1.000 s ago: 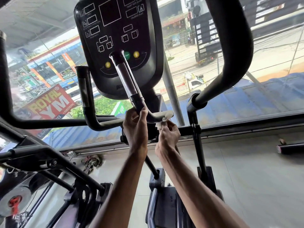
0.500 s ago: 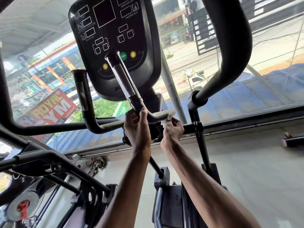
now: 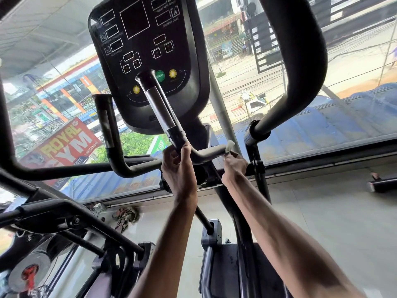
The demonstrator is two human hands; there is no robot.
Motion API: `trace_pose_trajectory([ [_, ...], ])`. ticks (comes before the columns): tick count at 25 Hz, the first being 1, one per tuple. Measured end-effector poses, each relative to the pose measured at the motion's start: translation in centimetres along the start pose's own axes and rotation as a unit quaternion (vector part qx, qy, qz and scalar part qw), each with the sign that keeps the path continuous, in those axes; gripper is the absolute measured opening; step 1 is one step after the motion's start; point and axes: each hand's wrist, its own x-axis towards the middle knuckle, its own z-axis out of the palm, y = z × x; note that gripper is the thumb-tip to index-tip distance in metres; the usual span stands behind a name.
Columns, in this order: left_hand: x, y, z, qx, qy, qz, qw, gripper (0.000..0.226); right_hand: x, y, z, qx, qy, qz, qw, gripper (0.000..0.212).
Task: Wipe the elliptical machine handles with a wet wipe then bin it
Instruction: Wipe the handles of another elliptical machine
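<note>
The elliptical's inner right handle (image 3: 159, 104) is a black bar with a silver sensor strip, rising in front of the console (image 3: 146, 50). My left hand (image 3: 178, 171) grips this handle at its lower bend. My right hand (image 3: 234, 166) pinches a small white wet wipe (image 3: 229, 146) against the horizontal part of the same bar, right of the bend. Most of the wipe is hidden by the bar and my fingers. The matching inner left handle (image 3: 107, 125) stands to the left, untouched.
A thick black moving arm (image 3: 300, 61) curves up at the right, and another (image 3: 6, 125) at the far left. A large window (image 3: 322, 130) lies right behind the machine. Another machine's frame (image 3: 64, 216) fills the lower left. Pale floor (image 3: 322, 211) spreads to the right.
My right hand has slid the wipe rightward along the horizontal bar, away from my left hand. My left hand keeps its grip at the bend. The view has shifted closer and up.
</note>
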Motion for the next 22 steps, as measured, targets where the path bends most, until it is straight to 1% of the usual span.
trace_pose_trajectory([
  [3,0.3,-0.3,-0.3,0.000,-0.016,0.007,1.000,0.014,-2.5,-0.5,-0.4,-0.051,0.000,-0.049,0.997,0.007],
  [5,0.6,-0.5,-0.5,-0.007,-0.024,0.006,1.000,0.013,-6.3,0.8,-1.2,-0.059,-0.037,-0.141,0.987,0.005],
  [6,0.7,-0.6,-0.6,-0.008,-0.026,0.006,1.000,0.013,-8.0,1.4,-1.7,-0.063,-0.060,-0.201,0.976,0.005],
  [8,0.6,-0.6,-0.7,-0.004,-0.030,0.005,1.000,0.013,-9.7,2.4,-2.6,-0.076,-0.106,-0.313,0.941,0.006],
  [9,0.5,-0.4,-0.7,-0.002,-0.034,0.007,0.999,0.012,-9.2,2.6,-2.7,-0.091,-0.114,-0.346,0.927,0.006],
  [10,0.4,-0.3,-0.7,-0.002,-0.040,0.010,0.999,0.012,-8.2,2.5,-2.6,-0.109,-0.103,-0.353,0.923,0.005],
  [12,0.3,-0.2,-1.0,0.001,-0.047,0.014,0.999,0.012,-6.7,1.5,-2.3,-0.142,-0.078,-0.326,0.931,0.005],
  [13,0.3,-0.3,-1.1,0.003,-0.048,0.016,0.999,0.014,-6.7,1.0,-2.3,-0.150,-0.088,-0.342,0.923,0.007],
  [14,0.3,-0.4,-1.3,0.004,-0.049,0.018,0.999,0.016,-7.3,0.7,-2.4,-0.161,-0.108,-0.391,0.900,0.009],
  [15,0.5,-0.5,-1.3,0.006,-0.050,0.019,0.999,0.017,-8.1,0.4,-2.5,-0.174,-0.141,-0.443,0.868,0.011],
  [16,0.6,-0.7,-1.4,0.009,-0.052,0.019,0.998,0.018,-8.4,0.1,-2.6,-0.182,-0.172,-0.479,0.841,0.012],
  [17,0.6,-0.8,-1.5,0.010,-0.055,0.020,0.998,0.018,-8.0,-0.1,-2.6,-0.193,-0.185,-0.495,0.827,0.012],
  [18,0.6,-0.9,-1.5,0.011,-0.057,0.022,0.998,0.017,-7.2,-0.4,-2.5,-0.209,-0.177,-0.490,0.827,0.012],
  [20,0.4,-0.9,-1.5,0.017,-0.059,0.023,0.998,0.016,-6.0,-1.0,-2.3,-0.234,-0.152,-0.453,0.847,0.012],
  [21,0.4,-1.0,-1.5,0.016,-0.057,0.020,0.998,0.016,-6.1,-1.0,-2.2,-0.232,-0.157,-0.450,0.848,0.012],
  [22,0.4,-1.0,-1.4,0.013,-0.055,0.018,0.998,0.016,-6.8,-1.0,-2.3,-0.222,-0.183,-0.463,0.838,0.012],
])
